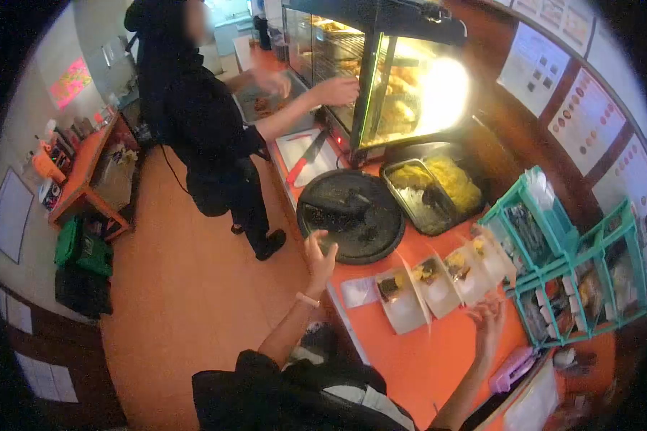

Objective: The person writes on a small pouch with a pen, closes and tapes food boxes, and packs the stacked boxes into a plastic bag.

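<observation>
My left hand [320, 260] is raised in the air by the front edge of the round black pan [370, 241], fingers apart and holding nothing. Several open paper food boxes [402, 316] stand in a row on the orange counter, with dark and yellow food in their far ends. Just in front of the right-hand boxes is my right hand [487, 320], its fingers spread and nothing visible in them; whether a fingertip touches a box I cannot tell. A small white packet [359, 293] lies at the left end of the row.
Behind the boxes sits a metal tray [418, 215] of yellow and pale food. Teal baskets [576, 244] hold packets on the right. A red-handled knife [308, 158] lies on a white board. A co-worker [201, 122] in dark clothing reaches toward the lit display cabinet [410, 93].
</observation>
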`<state>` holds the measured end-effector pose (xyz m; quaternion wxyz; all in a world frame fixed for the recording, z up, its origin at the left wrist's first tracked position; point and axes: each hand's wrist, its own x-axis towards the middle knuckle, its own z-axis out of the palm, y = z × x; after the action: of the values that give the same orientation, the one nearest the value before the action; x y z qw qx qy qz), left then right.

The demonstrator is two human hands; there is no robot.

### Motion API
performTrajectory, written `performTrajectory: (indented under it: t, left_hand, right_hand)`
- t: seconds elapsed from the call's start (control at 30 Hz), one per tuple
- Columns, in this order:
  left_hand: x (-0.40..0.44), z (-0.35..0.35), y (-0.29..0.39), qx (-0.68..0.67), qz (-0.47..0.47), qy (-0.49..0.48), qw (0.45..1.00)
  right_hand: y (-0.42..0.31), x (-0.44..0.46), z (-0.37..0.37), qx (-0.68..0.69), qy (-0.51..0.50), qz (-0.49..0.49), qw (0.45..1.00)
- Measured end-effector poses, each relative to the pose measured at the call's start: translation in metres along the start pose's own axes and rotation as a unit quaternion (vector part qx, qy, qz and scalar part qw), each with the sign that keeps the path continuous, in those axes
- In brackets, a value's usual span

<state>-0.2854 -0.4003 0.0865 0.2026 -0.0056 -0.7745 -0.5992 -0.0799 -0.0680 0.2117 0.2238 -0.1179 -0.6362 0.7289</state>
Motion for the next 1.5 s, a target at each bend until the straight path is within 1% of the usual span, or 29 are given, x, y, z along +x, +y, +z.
performTrajectory:
  t: [0.03,0.17,0.3,0.37,0.4,0.43,0.47,0.5,0.53,0.57,0.63,0.67,0.73,0.77,0.83,0.87,0.93,0.97,1.03,1.07,1.1,1.13,1.2,1.23,1.3,1.33,1.4,1.43,1.5]
  left_hand:
    - [0.004,-0.001,0.007,-0.046,-0.006,0.004,0.999]
    - [0.031,0.002,0.009,-0.051,-0.030,0.004,0.998]
    - [0.075,-0.014,-0.009,-0.071,-0.030,-0.014,0.997]
    - [0.110,-0.025,-0.033,-0.063,-0.047,-0.009,0.997]
    - [0.130,-0.042,-0.024,-0.108,-0.096,-0.049,0.988]
    - [0.149,-0.046,-0.049,-0.093,0.004,-0.022,0.995]
    - [0.168,-0.049,-0.065,-0.279,-0.077,-0.043,0.956]
    - [0.178,-0.068,-0.045,-0.240,-0.088,-0.086,0.963]
    - [0.189,-0.079,-0.054,-0.195,-0.093,-0.110,0.970]
    - [0.207,-0.085,-0.081,-0.196,-0.138,-0.190,0.952]
    - [0.209,-0.085,-0.040,-0.228,-0.171,-0.236,0.929]
    - [0.212,-0.078,-0.050,-0.215,-0.183,-0.309,0.908]
    - [0.213,-0.067,-0.050,-0.199,-0.174,-0.446,0.855]
    - [0.204,-0.065,-0.045,-0.203,-0.175,-0.470,0.841]
    - [0.187,-0.047,-0.033,-0.167,-0.155,-0.585,0.778]
    - [0.178,-0.042,-0.024,-0.158,-0.104,-0.635,0.749]
    - [0.151,-0.028,-0.013,-0.175,-0.112,-0.689,0.695]
    - [0.140,-0.020,-0.010,-0.184,-0.101,-0.720,0.662]
    - [0.110,-0.009,-0.007,-0.183,-0.106,-0.762,0.612]
    - [0.094,0.003,-0.016,-0.191,-0.077,-0.779,0.593]
    - [0.086,0.010,-0.015,-0.211,-0.138,-0.809,0.531]
    - [0.077,0.014,-0.004,-0.215,-0.122,-0.823,0.511]
    - [0.063,0.022,0.019,-0.221,-0.103,-0.837,0.490]
    - [0.055,0.026,0.026,-0.215,-0.105,-0.849,0.472]
    - [0.034,0.035,0.038,-0.205,-0.105,-0.861,0.453]
    - [0.019,0.040,0.042,-0.203,-0.091,-0.869,0.443]
    - [-0.016,0.050,0.057,-0.216,-0.083,-0.882,0.410]
    - [-0.035,0.054,0.067,-0.219,-0.082,-0.881,0.411]
    - [-0.083,0.067,0.085,-0.217,-0.076,-0.894,0.385]
  right_hand:
    - [-0.007,-0.004,0.004,0.024,0.012,-0.007,1.000]
    - [-0.025,-0.014,0.031,0.063,0.044,-0.036,0.996]
    - [0.020,-0.012,0.067,0.107,0.057,-0.025,0.992]
    - [0.051,-0.002,0.084,0.200,-0.015,-0.018,0.979]
    - [0.052,-0.004,0.109,0.223,0.043,-0.015,0.974]
    - [0.061,-0.002,0.131,0.238,0.111,0.016,0.965]
    - [0.076,0.004,0.145,0.252,0.190,0.044,0.948]
    - [0.076,0.008,0.164,0.302,0.135,0.002,0.944]
    - [0.075,0.009,0.182,0.237,0.225,0.007,0.945]
    - [0.083,0.008,0.186,0.234,0.198,-0.047,0.951]
    - [0.068,-0.003,0.191,0.114,0.291,-0.053,0.948]
    - [0.068,-0.019,0.184,0.106,0.338,-0.054,0.934]
    - [0.076,-0.049,0.169,0.044,0.434,-0.089,0.896]
    - [0.079,-0.073,0.168,0.035,0.456,-0.095,0.884]
    - [0.086,-0.098,0.163,0.118,0.576,-0.108,0.802]
    - [0.088,-0.107,0.171,0.111,0.589,-0.115,0.792]
    - [0.084,-0.118,0.189,0.078,0.681,-0.074,0.725]
    - [0.088,-0.134,0.188,0.071,0.701,-0.096,0.703]
    - [0.107,-0.173,0.177,0.084,0.658,-0.138,0.736]
    - [0.100,-0.187,0.171,0.068,0.696,-0.117,0.705]
    - [0.094,-0.202,0.160,0.061,0.707,-0.132,0.692]
    - [0.089,-0.220,0.143,0.086,0.722,-0.127,0.675]
    - [0.081,-0.250,0.103,0.101,0.747,-0.124,0.645]
    - [0.075,-0.265,0.082,0.067,0.740,-0.124,0.658]
    - [0.066,-0.290,0.028,-0.021,0.756,-0.055,0.652]
    - [0.059,-0.300,0.000,-0.020,0.758,-0.058,0.649]
    - [0.045,-0.317,-0.065,-0.069,0.773,0.026,0.630]
    - [0.038,-0.322,-0.100,-0.070,0.772,0.023,0.632]
    - [0.025,-0.334,-0.174,-0.165,0.781,0.055,0.599]
